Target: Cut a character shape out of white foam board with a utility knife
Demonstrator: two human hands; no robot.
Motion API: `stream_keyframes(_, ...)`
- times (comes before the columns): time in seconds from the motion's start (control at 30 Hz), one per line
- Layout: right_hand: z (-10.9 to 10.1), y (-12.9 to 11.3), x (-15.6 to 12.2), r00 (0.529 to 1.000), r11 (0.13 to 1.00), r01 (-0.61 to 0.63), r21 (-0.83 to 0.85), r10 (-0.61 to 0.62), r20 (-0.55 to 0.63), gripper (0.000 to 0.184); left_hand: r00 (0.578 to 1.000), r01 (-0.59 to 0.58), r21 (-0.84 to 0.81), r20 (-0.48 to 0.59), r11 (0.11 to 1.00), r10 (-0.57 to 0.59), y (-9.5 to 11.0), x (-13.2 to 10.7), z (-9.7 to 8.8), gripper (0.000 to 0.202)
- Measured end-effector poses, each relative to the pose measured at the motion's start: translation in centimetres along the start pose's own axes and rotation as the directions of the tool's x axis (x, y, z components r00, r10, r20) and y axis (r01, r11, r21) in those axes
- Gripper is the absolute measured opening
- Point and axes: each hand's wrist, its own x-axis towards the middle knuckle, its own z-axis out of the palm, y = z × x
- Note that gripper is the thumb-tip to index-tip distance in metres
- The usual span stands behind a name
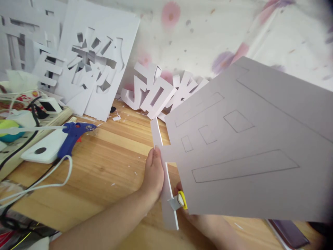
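L hand (154, 173) grips 1 board (241, 139), R hand (179, 186) 1 yel. tool (184, 200).

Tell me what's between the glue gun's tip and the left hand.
Just table up to the left hand, with tiny scraps nearby, in the head view.

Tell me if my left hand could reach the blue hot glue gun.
Probably yes: just small scraps on the wooden tabletop lie between your left hand and the blue hot glue gun, but it would likely have to release the pencil-marked board.
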Motion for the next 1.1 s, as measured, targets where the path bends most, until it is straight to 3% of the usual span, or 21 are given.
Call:
stream_keyframes(0.13, -0.4, -0.5, 0.1, 0.989, 0.985, 0.141, -0.100, -0.144, -0.025, 0.012, 0.997, 0.076, -0.026, 0.036, 0.997, -0.075, 0.1, -0.4, 0.2, 0.034)
stream_keyframes(0.2, -0.5, -0.6, 0.0, 0.987, 0.981, 0.155, -0.118, -0.159, -0.027, 0.010, 0.996, 0.081, -0.049, 0.051, 0.995, -0.079, 0.0, -0.5, 0.3, 0.035)
stream_keyframes(0.33, -0.6, -0.4, -0.1, 0.998, 0.989, 0.065, -0.131, -0.067, -0.016, 0.012, 0.997, 0.055, -0.060, 0.064, 0.997, -0.051, -0.1, -0.5, 0.3, 0.036)
stream_keyframes(0.57, -0.9, 0.0, 0.0, 0.987, 0.992, -0.128, 0.020, 0.126, 0.096, 0.023, 0.997, 0.078, -0.052, 0.012, 0.996, -0.078, -0.4, -0.5, 0.1, 0.040)
stream_keyframes(0.67, -0.9, 0.1, -0.1, 0.991, 0.995, -0.098, 0.033, 0.094, 0.094, 0.022, 0.997, 0.077, -0.052, -0.018, 0.996, -0.078, -0.4, -0.6, 0.2, 0.039)
stream_keyframes(0.83, -1.4, -0.6, 0.3, 0.996, 0.997, 0.074, -0.037, -0.073, 0.043, 0.016, 0.998, 0.052, -0.031, -0.018, 0.998, -0.053, 0.2, -1.2, 0.6, 0.036)
stream_keyframes(0.97, -1.4, -0.6, 0.1, 0.997, 0.998, 0.052, -0.023, -0.051, 0.062, 0.017, 0.997, 0.081, -0.031, 0.015, 0.996, -0.080, 0.4, -1.3, 0.7, 0.038)
stream_keyframes(1.1, -0.5, 0.1, -0.6, 0.998, 0.996, -0.062, -0.066, 0.060, -0.026, 0.016, 0.996, 0.085, -0.033, -0.007, 0.996, -0.085, -0.1, -1.2, 0.8, 0.039)
